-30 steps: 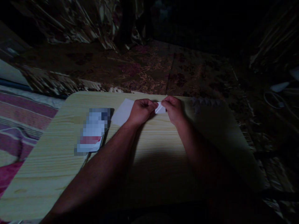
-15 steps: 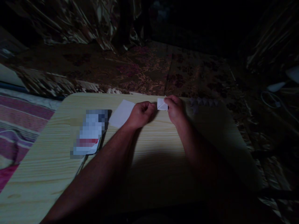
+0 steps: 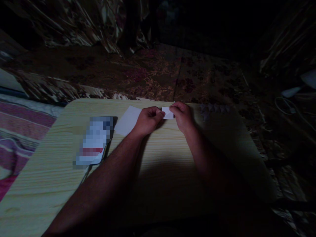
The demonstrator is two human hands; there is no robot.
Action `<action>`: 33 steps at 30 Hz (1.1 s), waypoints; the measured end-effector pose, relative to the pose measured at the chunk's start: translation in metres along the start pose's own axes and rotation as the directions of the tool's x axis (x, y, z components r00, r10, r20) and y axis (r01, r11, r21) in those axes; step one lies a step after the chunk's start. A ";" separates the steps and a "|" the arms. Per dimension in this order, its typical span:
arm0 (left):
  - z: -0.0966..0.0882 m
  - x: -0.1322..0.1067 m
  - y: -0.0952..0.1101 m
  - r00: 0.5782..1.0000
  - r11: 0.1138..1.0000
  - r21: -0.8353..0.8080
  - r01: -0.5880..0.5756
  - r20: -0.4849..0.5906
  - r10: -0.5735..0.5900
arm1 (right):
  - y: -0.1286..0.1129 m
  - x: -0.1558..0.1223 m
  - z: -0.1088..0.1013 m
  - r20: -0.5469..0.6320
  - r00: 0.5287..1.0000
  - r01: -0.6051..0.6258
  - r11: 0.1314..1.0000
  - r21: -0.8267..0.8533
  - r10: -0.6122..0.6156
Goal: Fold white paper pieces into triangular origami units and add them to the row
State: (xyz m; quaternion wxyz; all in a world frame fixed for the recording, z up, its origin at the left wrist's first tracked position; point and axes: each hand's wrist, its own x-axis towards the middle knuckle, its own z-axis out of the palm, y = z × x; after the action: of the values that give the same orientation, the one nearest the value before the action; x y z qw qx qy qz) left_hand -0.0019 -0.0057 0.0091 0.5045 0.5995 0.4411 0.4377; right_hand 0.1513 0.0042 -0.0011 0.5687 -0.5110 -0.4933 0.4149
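A small square of folded white paper [image 3: 167,113] is held between my two hands near the far edge of the wooden table [image 3: 163,151]. My left hand [image 3: 150,120] pinches its left edge between thumb and fingers. On the other side, my right hand [image 3: 182,115] grips the upper right corner with thumb and forefinger. Faint diagonal crease lines show on the paper. A larger white sheet [image 3: 127,121] lies flat just left of my left hand, partly covered by it.
A phone [image 3: 95,141] with a blurred-out screen and a cable lies on the table's left. Several small folded paper pieces [image 3: 214,108] sit in shadow at the far right. Striped fabric [image 3: 22,131] is at the left, patterned cloth [image 3: 148,72] beyond the table.
My right hand has brought the folded paper slightly left, and the left hand's fingers have taken hold of its left edge. Earlier only the right hand held it.
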 end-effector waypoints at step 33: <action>0.001 0.006 -0.005 0.965 0.987 -0.160 -0.003 -0.259 -0.039 | -0.005 -0.008 0.008 0.186 0.980 0.082 0.995 -0.050 -0.071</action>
State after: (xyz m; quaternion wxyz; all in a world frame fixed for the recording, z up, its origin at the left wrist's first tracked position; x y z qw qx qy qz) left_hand -0.0002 0.0002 0.0047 0.4921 0.4905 0.4730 0.5418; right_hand 0.1420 -0.0025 0.0023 0.5212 -0.4671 -0.5749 0.4238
